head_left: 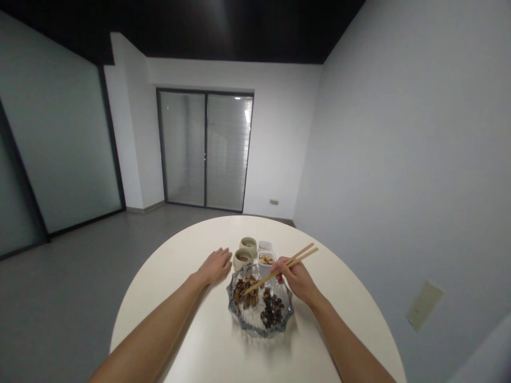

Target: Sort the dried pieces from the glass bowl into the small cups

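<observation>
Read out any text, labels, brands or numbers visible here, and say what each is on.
Nothing readable in view: the pale plate on the right wall shows no legible marks, the small plate low on the far wall is too small to read, and no lettering shows on the glass dish or the chopsticks in the right hand.

There are two bare hands (pixel 255 274), two slim wooden chopsticks (pixel 295 261), one scalloped clear glass plate (pixel 259 330), two heaps of dark brown food (pixel 257 300), two round beige ceramic cups (pixel 245 252), two small square white dishes (pixel 265 253), and one round white table (pixel 215 351).
</observation>
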A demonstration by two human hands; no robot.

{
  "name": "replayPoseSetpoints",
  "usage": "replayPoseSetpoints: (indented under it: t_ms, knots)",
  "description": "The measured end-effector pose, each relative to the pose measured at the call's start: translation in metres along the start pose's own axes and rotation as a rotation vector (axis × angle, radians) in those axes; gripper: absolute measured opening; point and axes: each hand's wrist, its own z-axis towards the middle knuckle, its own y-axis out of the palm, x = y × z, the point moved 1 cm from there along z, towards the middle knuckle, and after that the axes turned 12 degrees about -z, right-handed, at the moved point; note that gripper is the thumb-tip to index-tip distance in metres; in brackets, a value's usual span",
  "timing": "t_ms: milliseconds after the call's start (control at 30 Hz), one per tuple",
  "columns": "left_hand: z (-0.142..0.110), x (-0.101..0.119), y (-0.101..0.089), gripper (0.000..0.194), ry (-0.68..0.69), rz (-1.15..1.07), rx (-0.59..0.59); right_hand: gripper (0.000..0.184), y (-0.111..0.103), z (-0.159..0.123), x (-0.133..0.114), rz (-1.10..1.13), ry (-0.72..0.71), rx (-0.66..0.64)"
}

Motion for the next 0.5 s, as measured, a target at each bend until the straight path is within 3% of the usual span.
replayPoseSetpoints:
  t_ms: [133,500]
  knots:
    - [0.0002,-0.0007,0.0004,0.049,-0.002,-0.008,0.0,0.049,-0.002,0.0014,-0.003,-0.006,-0.011,0.068]
    - [0.0007,-0.0005,0.0004,0.05,0.004,0.017,-0.007,0.04,0.0017,0.0017,-0.0049,-0.09,-0.002,-0.006]
